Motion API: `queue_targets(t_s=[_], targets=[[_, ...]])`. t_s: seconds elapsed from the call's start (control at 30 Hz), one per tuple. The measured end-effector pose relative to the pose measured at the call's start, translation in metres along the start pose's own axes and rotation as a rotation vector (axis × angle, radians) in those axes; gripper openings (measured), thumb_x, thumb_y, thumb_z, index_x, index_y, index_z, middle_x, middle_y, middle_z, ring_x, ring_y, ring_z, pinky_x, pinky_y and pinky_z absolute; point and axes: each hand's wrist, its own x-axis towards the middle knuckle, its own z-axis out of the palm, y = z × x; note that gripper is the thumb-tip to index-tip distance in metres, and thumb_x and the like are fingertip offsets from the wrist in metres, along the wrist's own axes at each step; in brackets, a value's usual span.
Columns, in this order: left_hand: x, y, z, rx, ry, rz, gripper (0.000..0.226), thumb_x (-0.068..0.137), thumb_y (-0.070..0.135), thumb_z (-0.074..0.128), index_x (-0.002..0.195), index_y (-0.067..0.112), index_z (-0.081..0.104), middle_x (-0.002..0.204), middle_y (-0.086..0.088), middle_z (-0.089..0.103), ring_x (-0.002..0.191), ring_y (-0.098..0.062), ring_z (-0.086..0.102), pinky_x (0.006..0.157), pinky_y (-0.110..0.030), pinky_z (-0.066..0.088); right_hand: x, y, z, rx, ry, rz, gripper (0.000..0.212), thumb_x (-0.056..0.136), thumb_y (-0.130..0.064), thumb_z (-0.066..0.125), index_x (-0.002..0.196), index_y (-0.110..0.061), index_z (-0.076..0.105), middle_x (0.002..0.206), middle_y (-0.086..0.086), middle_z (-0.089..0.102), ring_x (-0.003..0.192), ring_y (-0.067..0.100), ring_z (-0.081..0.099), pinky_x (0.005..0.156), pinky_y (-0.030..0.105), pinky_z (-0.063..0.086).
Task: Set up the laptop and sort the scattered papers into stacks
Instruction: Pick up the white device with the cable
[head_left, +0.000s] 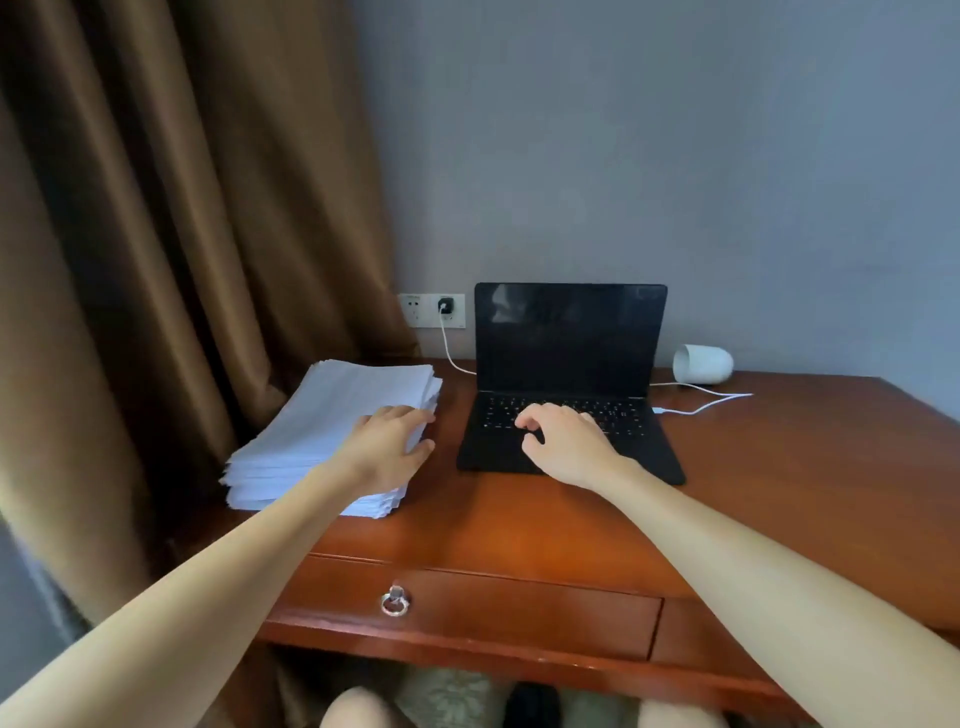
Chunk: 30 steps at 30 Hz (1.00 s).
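A black laptop (570, 332) stands open on the wooden desk (519, 530), its screen dark. A white cable (451, 349) runs from the laptop's left side to a charger in the wall socket (432, 310). My right hand (563, 439) hovers over the keyboard and trackpad with its fingers loosely curled, holding nothing. To the laptop's left lies one thick stack of white papers (332, 415). My left hand (392, 441) rests flat on the stack's right edge, fingers spread.
A white mug (701, 364) lies on its side at the back right of the desk, with a second white cable (701, 402) beside it. Brown curtains (156, 260) hang at the left. The desk drawer (467, 603) with a ring pull is closed.
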Motion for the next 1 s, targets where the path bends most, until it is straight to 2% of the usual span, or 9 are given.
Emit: queue_targets(t_s=[0.2, 0.33, 0.63, 0.77, 0.87, 1.0], targets=[[0.015, 0.092, 0.023, -0.064, -0.016, 0.171, 0.051, 0.107, 0.039, 0.051, 0.156, 0.027, 0.043, 0.16, -0.002, 0.045, 0.15, -0.025, 0.035, 0.123, -0.044, 0.028, -0.053, 0.077, -0.052, -0.06, 0.055, 0.136, 0.034, 0.101, -0.026, 0.048, 0.132, -0.027, 0.058, 0.128, -0.006, 0.063, 0.118, 0.017, 0.058, 0.106, 0.038, 0.041], [0.044, 0.15, 0.033, -0.082, -0.046, 0.286, 0.052, 0.107, 0.037, 0.05, 0.157, 0.024, 0.041, 0.16, -0.003, 0.045, 0.15, -0.024, 0.036, 0.122, -0.043, 0.027, -0.075, 0.135, -0.081, -0.082, 0.092, 0.251, 0.032, 0.1, -0.025, 0.047, 0.129, -0.028, 0.059, 0.122, -0.007, 0.065, 0.114, 0.016, 0.058, 0.103, 0.037, 0.039], [0.151, 0.251, 0.062, -0.152, -0.087, 0.416, 0.054, 0.105, 0.029, 0.055, 0.156, 0.022, 0.041, 0.158, -0.004, 0.046, 0.145, -0.026, 0.042, 0.118, -0.044, 0.038, -0.051, 0.243, -0.122, -0.073, 0.17, 0.408, 0.031, 0.096, -0.026, 0.053, 0.126, -0.029, 0.06, 0.122, -0.008, 0.064, 0.117, 0.016, 0.058, 0.104, 0.04, 0.042], [0.209, 0.281, 0.088, -0.281, -0.115, 0.412, 0.057, 0.104, 0.026, 0.055, 0.158, 0.02, 0.037, 0.157, -0.004, 0.044, 0.143, -0.025, 0.042, 0.115, -0.041, 0.041, -0.012, 0.287, -0.125, -0.025, 0.202, 0.399, 0.034, 0.096, -0.024, 0.056, 0.13, -0.025, 0.059, 0.124, -0.005, 0.062, 0.117, 0.017, 0.056, 0.105, 0.042, 0.044], [0.251, 0.307, 0.11, -0.461, -0.151, 0.362, 0.064, 0.103, 0.021, 0.057, 0.161, 0.015, 0.029, 0.162, -0.008, 0.035, 0.147, -0.026, 0.038, 0.12, -0.035, 0.035, 0.024, 0.326, -0.121, 0.031, 0.223, 0.392, 0.038, 0.095, -0.023, 0.059, 0.132, -0.023, 0.057, 0.128, -0.002, 0.059, 0.121, 0.018, 0.053, 0.106, 0.041, 0.043], [0.308, 0.336, 0.145, -0.672, -0.184, 0.235, 0.07, 0.101, 0.014, 0.058, 0.162, 0.011, 0.023, 0.164, -0.012, 0.028, 0.151, -0.027, 0.032, 0.125, -0.035, 0.026, 0.071, 0.378, -0.112, 0.113, 0.233, 0.402, 0.046, 0.093, -0.018, 0.063, 0.138, -0.02, 0.053, 0.137, 0.0, 0.054, 0.13, 0.018, 0.048, 0.109, 0.029, 0.036]])
